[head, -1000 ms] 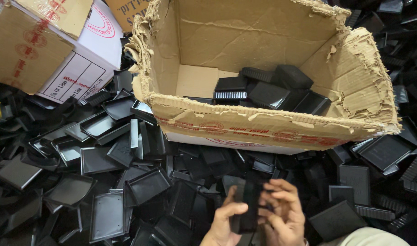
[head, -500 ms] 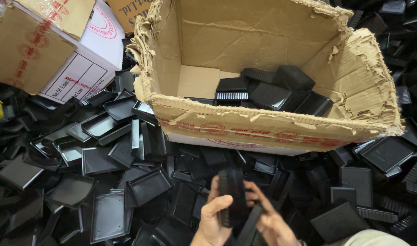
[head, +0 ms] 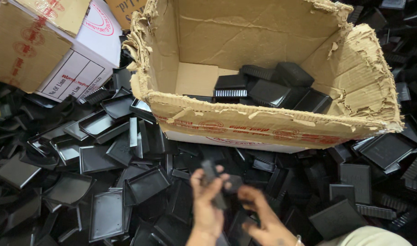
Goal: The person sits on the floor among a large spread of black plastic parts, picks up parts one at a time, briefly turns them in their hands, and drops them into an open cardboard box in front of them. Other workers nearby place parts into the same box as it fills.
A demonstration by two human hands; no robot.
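My left hand (head: 207,200) grips a black plastic piece (head: 213,180) and holds it up over a heap of black plastic trays (head: 108,159). Just to its right, my right hand (head: 258,216) is lower, fingers curled over the heap; whether it holds a piece is blurred. Beyond both hands stands a torn cardboard box (head: 263,123), open at the top, with several black plastic pieces (head: 272,89) lying in its right half.
A white and brown carton (head: 76,59) lies at the upper left beside the open box. Black trays and ribbed lids cover the whole floor around it, also at the right (head: 381,150). A pale sleeve or trouser edge (head: 368,237) shows at the bottom right.
Both hands held one black piece together a second ago. The left hand has since lifted a piece up and leftward, and the right hand has dropped away toward the heap.
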